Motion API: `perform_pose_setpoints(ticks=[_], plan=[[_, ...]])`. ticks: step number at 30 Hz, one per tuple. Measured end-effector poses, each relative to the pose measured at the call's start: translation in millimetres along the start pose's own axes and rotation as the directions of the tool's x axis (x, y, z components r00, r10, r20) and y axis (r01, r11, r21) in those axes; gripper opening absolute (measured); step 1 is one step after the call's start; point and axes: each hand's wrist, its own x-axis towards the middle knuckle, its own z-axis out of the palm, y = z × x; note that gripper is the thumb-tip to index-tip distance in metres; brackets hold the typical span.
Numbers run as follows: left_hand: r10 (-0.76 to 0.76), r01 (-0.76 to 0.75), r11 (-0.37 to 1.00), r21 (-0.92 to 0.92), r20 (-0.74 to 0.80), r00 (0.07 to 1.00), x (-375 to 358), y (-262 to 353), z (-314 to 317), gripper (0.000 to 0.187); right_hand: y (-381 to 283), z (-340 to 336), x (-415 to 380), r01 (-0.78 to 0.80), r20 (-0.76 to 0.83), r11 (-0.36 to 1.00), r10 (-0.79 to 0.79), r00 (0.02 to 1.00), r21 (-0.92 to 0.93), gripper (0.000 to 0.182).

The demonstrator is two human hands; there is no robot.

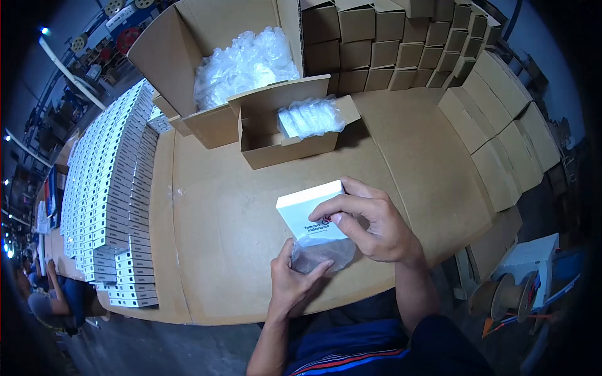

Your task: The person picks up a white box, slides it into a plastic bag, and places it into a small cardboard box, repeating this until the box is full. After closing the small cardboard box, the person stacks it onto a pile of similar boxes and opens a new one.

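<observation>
Box (307, 210) under right fingers (342, 210), seemingly half-bagged.

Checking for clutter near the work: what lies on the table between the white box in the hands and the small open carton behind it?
Nothing: in the head view, only bare cardboard tabletop separates the white box from the small open carton.

Both forearms are bare from the wrist up, with no sleeves, gloves, rings, watch or bands showing on the left hand (295, 282) or the right hand (373, 225). The person wears dark blue clothing (376, 351) over the lap and trunk, just below the hands. A thin red and white stripe (329, 362) runs slantwise across the blue cloth under the left forearm.
</observation>
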Motion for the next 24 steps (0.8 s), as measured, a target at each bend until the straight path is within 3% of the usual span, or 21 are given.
perform_pose_setpoints(ticks=[2, 9, 13, 15, 18, 19, 21, 22, 24], plan=[[0.012, -0.012, 1.0, -0.018, -0.015, 1.0, -0.3, 1.0, 0.3, 0.051, 3.0, 3.8, -2.6, 0.036, -0.059, 0.998, -0.033, 0.998, 0.042, 0.027], [-0.017, 0.018, 0.997, -0.075, 0.02, 1.0, 0.6, -4.6, -0.2, 0.052, 18.1, 8.1, -16.9, -0.063, -0.146, 0.998, 0.066, 0.987, 0.021, 0.028], [-0.029, 0.036, 0.976, -0.216, 0.035, 0.999, 1.3, -6.9, 2.6, 0.056, 22.8, 18.0, -21.7, -0.137, -0.156, 0.941, 0.193, 0.969, 0.309, 0.027], [-0.009, 0.024, 0.963, -0.269, 0.057, 0.998, -0.1, -12.3, 1.1, 0.051, 31.8, 23.3, -26.2, -0.16, -0.152, 0.933, 0.218, 0.964, 0.321, 0.027], [-0.202, 0.196, 0.738, -0.646, 0.066, 0.977, 1.2, -12.8, 1.8, 0.042, 40.5, 22.3, -29.5, -0.17, -0.119, 0.943, 0.211, 0.97, 0.286, 0.029], [-0.202, 0.183, 0.769, -0.613, 0.038, 0.979, 1.4, -14.4, 1.6, 0.041, 42.2, 22.1, -30.3, -0.169, -0.103, 0.949, 0.203, 0.974, 0.267, 0.03], [-0.194, 0.155, 0.826, -0.542, -0.016, 0.981, 3.7, -21.4, 1.8, 0.041, 43.3, 25.7, -33.3, -0.181, -0.064, 0.88, 0.232, 0.971, 0.439, 0.033], [-0.218, 0.175, 0.781, -0.599, 0.0, 0.976, 4.8, -25.7, -0.7, 0.04, 43.8, 28.3, -35.7, -0.186, -0.044, 0.835, 0.243, 0.969, 0.519, 0.035], [-0.211, 0.133, 0.764, -0.631, -0.05, 0.976, 4.4, -31.8, 0.6, 0.041, 45.5, 35.0, -41.4, -0.085, -0.154, 0.731, 0.254, 0.955, 0.677, 0.039]])
